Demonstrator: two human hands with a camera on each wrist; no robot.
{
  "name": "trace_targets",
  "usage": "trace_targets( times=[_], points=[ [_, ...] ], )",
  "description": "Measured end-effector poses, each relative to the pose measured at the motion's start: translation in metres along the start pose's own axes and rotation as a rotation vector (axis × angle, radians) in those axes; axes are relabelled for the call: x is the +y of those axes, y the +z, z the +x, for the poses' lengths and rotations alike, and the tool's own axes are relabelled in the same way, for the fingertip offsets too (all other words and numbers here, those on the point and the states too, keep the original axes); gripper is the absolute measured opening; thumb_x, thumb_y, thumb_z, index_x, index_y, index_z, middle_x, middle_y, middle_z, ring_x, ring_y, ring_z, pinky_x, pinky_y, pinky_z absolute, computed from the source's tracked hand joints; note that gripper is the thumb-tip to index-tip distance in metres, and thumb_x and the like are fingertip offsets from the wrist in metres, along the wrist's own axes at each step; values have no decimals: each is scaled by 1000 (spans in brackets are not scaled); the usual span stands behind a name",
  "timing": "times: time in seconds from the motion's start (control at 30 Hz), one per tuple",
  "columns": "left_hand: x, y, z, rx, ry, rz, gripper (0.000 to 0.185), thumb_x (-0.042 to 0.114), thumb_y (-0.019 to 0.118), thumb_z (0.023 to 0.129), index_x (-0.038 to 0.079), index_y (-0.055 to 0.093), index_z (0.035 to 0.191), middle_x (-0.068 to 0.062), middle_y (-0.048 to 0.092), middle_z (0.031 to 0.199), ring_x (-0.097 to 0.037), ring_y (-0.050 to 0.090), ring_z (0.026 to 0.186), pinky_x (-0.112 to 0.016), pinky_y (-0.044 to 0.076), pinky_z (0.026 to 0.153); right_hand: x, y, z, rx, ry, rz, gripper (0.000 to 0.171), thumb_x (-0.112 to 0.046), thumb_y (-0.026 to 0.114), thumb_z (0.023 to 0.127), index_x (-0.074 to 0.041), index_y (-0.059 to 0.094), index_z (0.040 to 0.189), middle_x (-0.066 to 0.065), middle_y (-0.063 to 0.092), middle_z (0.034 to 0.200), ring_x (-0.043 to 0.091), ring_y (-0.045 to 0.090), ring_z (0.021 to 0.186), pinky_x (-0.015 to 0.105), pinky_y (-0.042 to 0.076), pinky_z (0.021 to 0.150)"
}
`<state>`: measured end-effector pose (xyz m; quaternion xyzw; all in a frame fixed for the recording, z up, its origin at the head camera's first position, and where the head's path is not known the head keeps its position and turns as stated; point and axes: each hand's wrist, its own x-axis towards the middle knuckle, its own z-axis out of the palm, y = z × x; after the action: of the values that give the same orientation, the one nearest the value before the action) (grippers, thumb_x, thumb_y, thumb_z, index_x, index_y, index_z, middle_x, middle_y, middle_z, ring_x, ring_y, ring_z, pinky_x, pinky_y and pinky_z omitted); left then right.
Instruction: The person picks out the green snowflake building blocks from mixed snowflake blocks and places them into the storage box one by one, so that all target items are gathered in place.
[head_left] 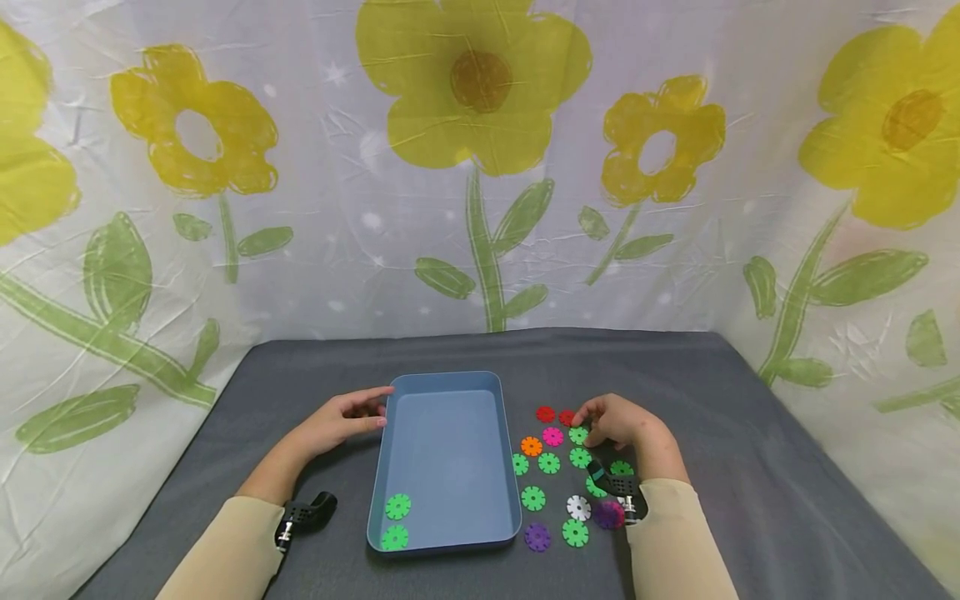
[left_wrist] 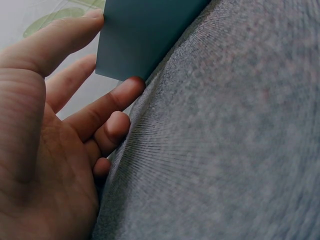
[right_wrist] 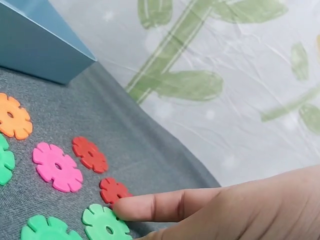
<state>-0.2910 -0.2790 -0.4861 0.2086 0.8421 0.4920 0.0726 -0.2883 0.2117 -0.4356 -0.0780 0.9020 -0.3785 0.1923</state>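
A blue rectangular tray (head_left: 442,467) lies on the grey cloth, with two green notched discs (head_left: 397,506) inside at its near left. My left hand (head_left: 341,425) touches the tray's left outer side near the far corner with its fingertips, fingers loosely spread. To the right of the tray, my right hand (head_left: 618,421) is low over the scattered discs. In the right wrist view, its straight index finger touches the edge of a flat-lying green disc (right_wrist: 102,223), beside a red disc (right_wrist: 114,190). Its thumb is mostly hidden there.
Around the right hand lie more flower-shaped discs: a pink one (head_left: 552,437), an orange one (head_left: 531,447), a white one (head_left: 578,507), a purple one (head_left: 537,537) and several green ones. The right wrist partly covers some. A flower-printed curtain (head_left: 315,250) hangs behind the table.
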Motion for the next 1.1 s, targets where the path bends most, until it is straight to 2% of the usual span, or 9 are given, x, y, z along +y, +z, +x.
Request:
trace_targets(
  times=[0.23,0.3,0.53,0.8,0.97,1.1],
  points=[
    [3,1,-1,0,-4,4,61,26,71,99,9,49,153,-14,65,123,-30,58,108,-36,51,83,0,0,-3,24,28,-55,23,-4,81,85,-7,70,104,4,60,84,21,55,73,37,44,64],
    [4,1,-2,1,-3,6,61,26,72,99,10,49,153,-14,65,123,-30,58,108,-36,51,83,0,0,-2,39,31,-67,22,-6,83,83,-6,69,100,5,62,89,22,56,75,36,44,64],
    [3,0,-2,10,-4,9,61,26,72,99,10,49,153,-14,65,125,-28,59,111,-35,51,85,6,1,10,146,-27,-164,21,-17,83,84,-4,69,92,5,62,87,20,54,76,36,46,67],
    [2,1,-2,8,-6,8,60,26,72,99,10,50,153,-14,65,123,-28,59,107,-35,51,83,4,0,13,249,-59,-180,27,-20,77,85,-3,71,105,6,66,95,23,59,82,44,51,77],
    [0,0,-1,8,-1,2,60,25,72,99,9,50,153,-14,65,123,-26,59,105,-34,51,81,-14,-7,7,317,-118,-183,33,-21,73,89,-4,71,118,8,67,104,25,61,89,47,52,79],
    [-2,-1,0,14,-1,2,60,24,72,99,8,50,153,-15,66,122,-24,60,103,-34,50,80,-33,-9,0,369,-160,-184,35,-21,71,90,-7,71,122,6,68,104,24,61,87,44,50,75]
  ],
)
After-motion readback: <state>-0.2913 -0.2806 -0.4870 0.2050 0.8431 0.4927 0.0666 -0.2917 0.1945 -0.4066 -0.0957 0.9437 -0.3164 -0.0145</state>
